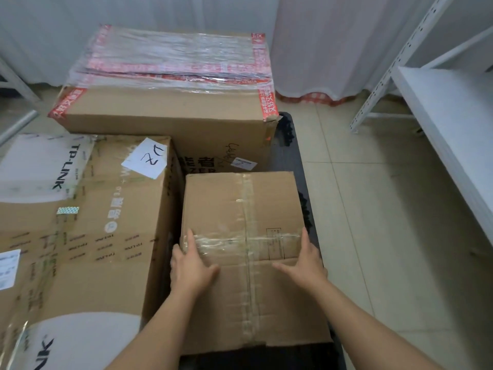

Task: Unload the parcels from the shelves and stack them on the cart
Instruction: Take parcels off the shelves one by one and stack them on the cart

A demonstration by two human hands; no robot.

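Parcel, the small taped brown box [245, 236], sits low on the dark cart [286, 145] at 6 o'clock; left hand [190, 265] and right hand [304, 259] press its two sides with fingers straight, not curled; I think it is being set down; next, let go and fetch another from the white shelf [453, 124] at 3 o'clock; the TP-LINK box [88, 217] at 9 o'clock is cut off; the cart's near edge is hidden.
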